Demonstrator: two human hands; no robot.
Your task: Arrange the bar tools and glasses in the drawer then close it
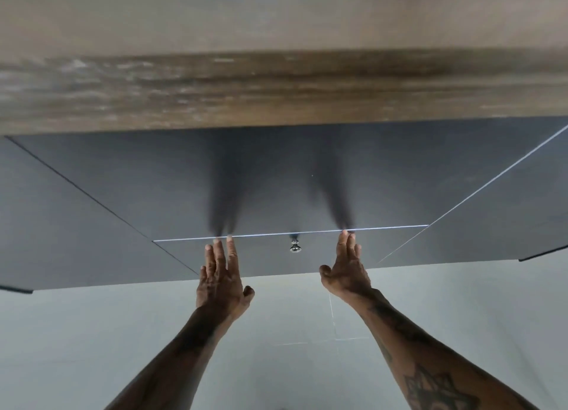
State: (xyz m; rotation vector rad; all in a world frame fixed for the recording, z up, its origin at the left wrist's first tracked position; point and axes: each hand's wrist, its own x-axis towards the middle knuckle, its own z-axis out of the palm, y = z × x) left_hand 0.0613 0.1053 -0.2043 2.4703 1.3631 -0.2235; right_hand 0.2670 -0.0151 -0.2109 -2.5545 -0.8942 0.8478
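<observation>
A dark grey drawer front (pixel 270 262) with a small metal knob (pixel 294 246) sits flush with the cabinet panels around it. My left hand (pixel 219 282) lies flat against the front, left of the knob, fingers stretched up to the seam. On the knob's right my right hand (pixel 345 268) presses flat the same way, fingertips at the seam. Neither hand holds anything. No bar tools or glasses show; the drawer's inside is hidden.
A wooden countertop (pixel 276 89) overhangs the cabinet at the top. Another grey front (pixel 276 179) fills the space above the seam, with grey panels (pixel 61 225) on either side. Pale tiled floor (pixel 292 332) lies below.
</observation>
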